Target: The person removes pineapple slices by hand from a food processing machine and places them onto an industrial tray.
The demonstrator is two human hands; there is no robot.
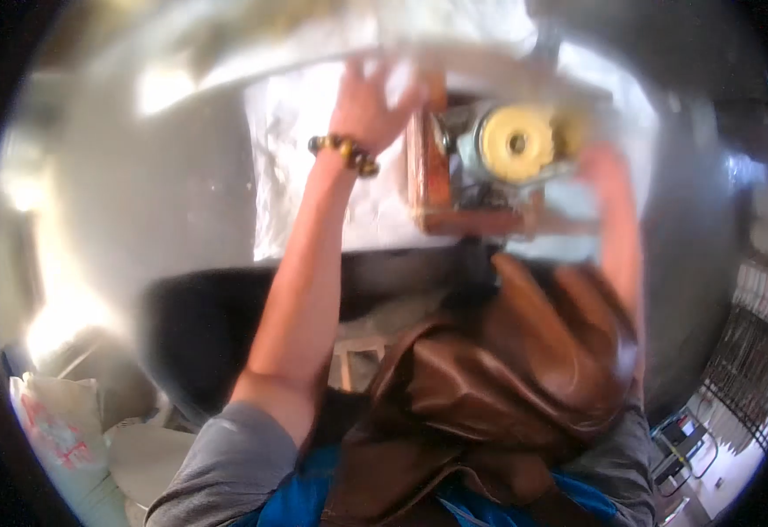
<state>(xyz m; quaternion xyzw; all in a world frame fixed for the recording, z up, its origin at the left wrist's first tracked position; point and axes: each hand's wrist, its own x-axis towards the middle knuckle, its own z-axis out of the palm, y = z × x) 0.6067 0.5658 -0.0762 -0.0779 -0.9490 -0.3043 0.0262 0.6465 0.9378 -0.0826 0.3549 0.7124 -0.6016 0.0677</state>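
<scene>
My left hand (pixel 373 104), with a beaded bracelet (pixel 345 154) at the wrist, is stretched out with its fingers spread, at the upper left side of a reddish-brown frame (pixel 429 167). Inside that frame lies a round yellow wheel (pixel 515 142) with a dark hole in its centre, among dark metal parts. My right hand (pixel 596 162) is at the right side of the wheel, beside a second yellowish part (pixel 570 132). Motion blur smears its fingers, and what they touch is unclear. White sheeting (pixel 292 176) lies under the frame.
A brown leathery apron (pixel 489 378) bulges up in front of my body. A dark edge (pixel 384 268) runs along the near side of the work surface. At the lower left stands a white sack (pixel 63 430) with red marks; a metal rack (pixel 753 378) is at the far right.
</scene>
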